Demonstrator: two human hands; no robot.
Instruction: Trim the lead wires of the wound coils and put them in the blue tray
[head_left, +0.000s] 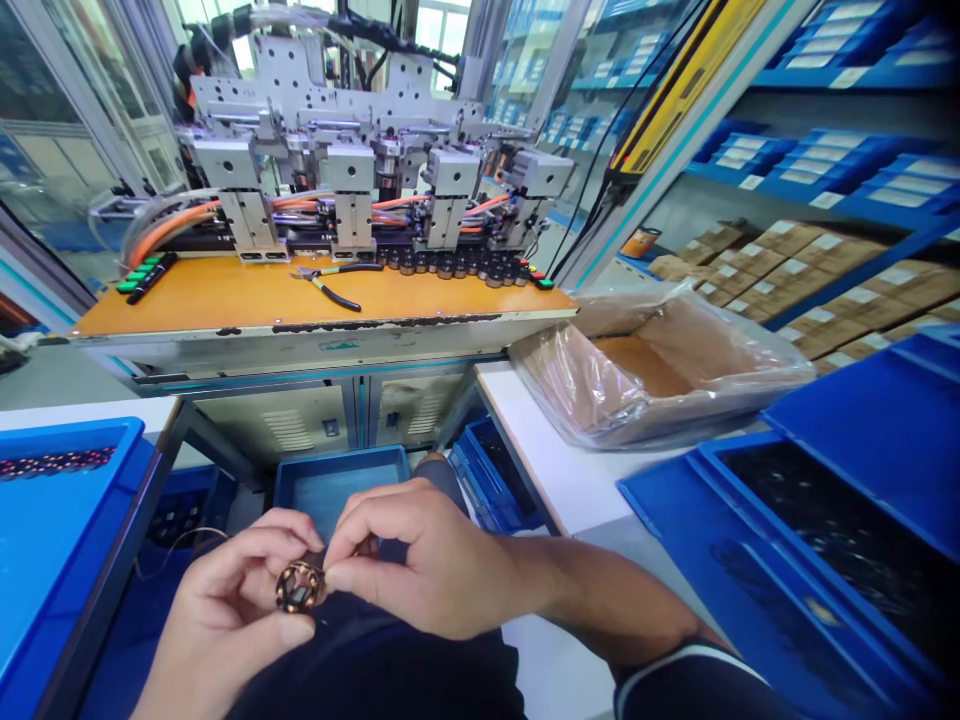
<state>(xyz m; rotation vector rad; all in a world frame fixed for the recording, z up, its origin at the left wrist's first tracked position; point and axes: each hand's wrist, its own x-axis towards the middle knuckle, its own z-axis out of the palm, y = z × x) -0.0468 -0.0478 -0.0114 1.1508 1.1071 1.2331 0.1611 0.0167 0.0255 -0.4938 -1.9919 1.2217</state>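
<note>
Factory bench (225, 295) sat behind, winding machine (360, 160) idle. Left hand (225, 610) gripped the small wound coil core (300, 587) over the lap; right hand (427, 570) pinched its rim. Best practice: steady the core, avoid kinking the loose copper wire (172, 548).

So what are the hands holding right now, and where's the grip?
A small copper-wound coil ring: left hand pinches its outer rim, right hand fingertips grip its upper edge.
</note>
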